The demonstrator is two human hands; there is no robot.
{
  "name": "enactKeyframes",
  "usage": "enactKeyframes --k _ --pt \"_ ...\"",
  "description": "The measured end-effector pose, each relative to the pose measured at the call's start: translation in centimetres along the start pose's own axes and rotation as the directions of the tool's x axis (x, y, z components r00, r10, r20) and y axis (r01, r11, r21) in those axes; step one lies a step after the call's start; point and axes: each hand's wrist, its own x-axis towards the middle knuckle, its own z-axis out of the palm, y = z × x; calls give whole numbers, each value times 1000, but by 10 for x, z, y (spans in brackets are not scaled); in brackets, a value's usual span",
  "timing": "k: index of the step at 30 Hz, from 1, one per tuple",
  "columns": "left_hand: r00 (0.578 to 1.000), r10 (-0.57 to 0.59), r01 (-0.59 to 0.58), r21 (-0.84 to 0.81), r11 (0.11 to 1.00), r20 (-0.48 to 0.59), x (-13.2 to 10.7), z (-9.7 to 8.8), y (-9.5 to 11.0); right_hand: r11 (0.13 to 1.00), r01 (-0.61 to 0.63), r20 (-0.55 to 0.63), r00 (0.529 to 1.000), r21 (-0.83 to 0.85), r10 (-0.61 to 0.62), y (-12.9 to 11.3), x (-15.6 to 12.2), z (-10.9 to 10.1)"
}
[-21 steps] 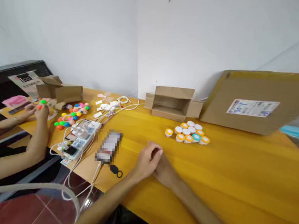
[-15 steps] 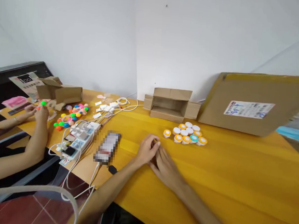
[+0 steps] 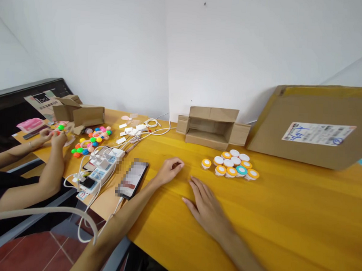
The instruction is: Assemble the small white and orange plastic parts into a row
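1. Left hand [image 3: 168,172]: fingers loosely curled, grasping nothing visible; right of phone [image 3: 133,179].
2. Right hand [image 3: 206,209]: fingers extended, released; between tubs and surface's [image 3: 286,214] near edge.
3. Lidded tubs [image 3: 228,162]: clustered before open carton [image 3: 206,141], toward far edge.

"100"-like lettering on printed card [image 3: 42,104], illegible blue handwriting on white carton label [image 3: 318,134]

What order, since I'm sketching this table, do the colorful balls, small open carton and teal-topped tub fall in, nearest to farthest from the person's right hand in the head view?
1. Teal-topped tub: ahead of the right hand, to its right.
2. Small open carton: farther back, roughly straight ahead.
3. Colorful balls: well off to the left.
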Motion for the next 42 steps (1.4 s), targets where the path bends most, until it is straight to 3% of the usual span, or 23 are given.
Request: enactKeyframes --k 9,30,35,42 --pt "991 -13 22 -70 997 135 16 -8 -6 1000 -9 -2 1000 -12 9 -2 0 0" --pt "984 -1 16 -82 997 179 30 -4 -11 1000 -14 13 1000 -16 15 -3 3 -2" --pt "988 19 -8 -74 997 152 34 11 -10 1000 -23 15 1000 -21 24 -5 5 -2" --pt "978 134 -118 -101 988 161 50 57 -2 996 -5 -16 1000 -84 4 -10 9 -6"
